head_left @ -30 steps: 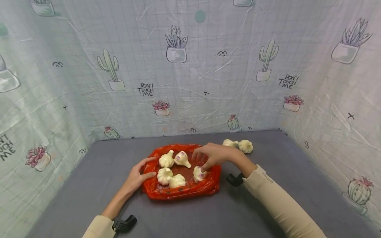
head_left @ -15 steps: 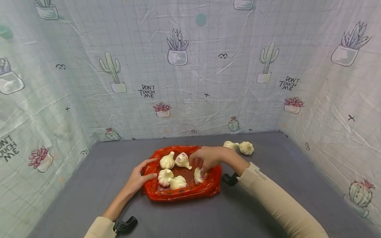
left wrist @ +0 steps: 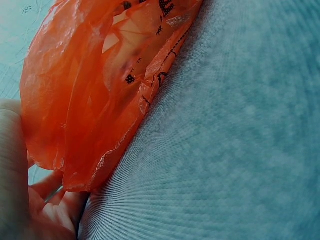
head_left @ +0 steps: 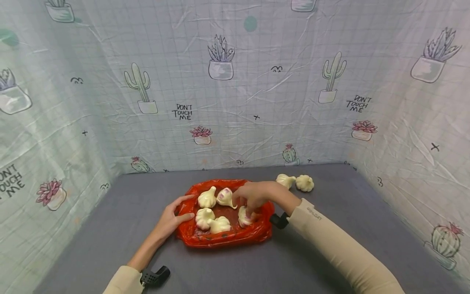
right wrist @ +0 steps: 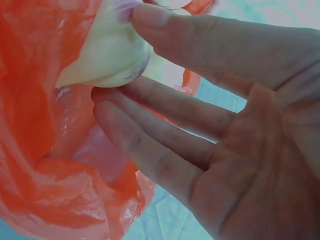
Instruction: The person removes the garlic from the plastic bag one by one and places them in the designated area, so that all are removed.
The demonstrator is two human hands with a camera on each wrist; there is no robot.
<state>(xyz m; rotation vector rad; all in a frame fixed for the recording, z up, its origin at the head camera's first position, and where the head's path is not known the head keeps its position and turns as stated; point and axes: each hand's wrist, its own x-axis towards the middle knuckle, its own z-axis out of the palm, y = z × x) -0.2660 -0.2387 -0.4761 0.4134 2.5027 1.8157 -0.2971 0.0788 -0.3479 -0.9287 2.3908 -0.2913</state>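
Observation:
A red plastic bag [head_left: 235,240], its mouth spread wide, lies on the table in the head view. My left hand [head_left: 169,217] holds its left end, thumb and forefinger over the rim. In the left wrist view, the bag's side [left wrist: 85,100] fills the space beside that hand's thumb. Inside the bag, toward the right, my right hand [head_left: 253,195] pinches a garlic bulb [head_left: 244,218]. The right wrist view shows the thumb on this purple-streaked bulb [right wrist: 112,50], with fingers beneath it. Several other garlic bulbs, including one with purple marks [head_left: 225,197], sit in the bag's left half.
Two more garlic bulbs, one [head_left: 284,180] partly behind my right forearm and another [head_left: 304,183] beside it, lie on the grey table [head_left: 323,220] at the back right. A cactus-print cloth [head_left: 235,98] surrounds the table at the back and sides.
My right hand has shifted slightly left within the bag, and the garlic bulb at its fingertips has turned a little. My left hand keeps its hold on the bag.

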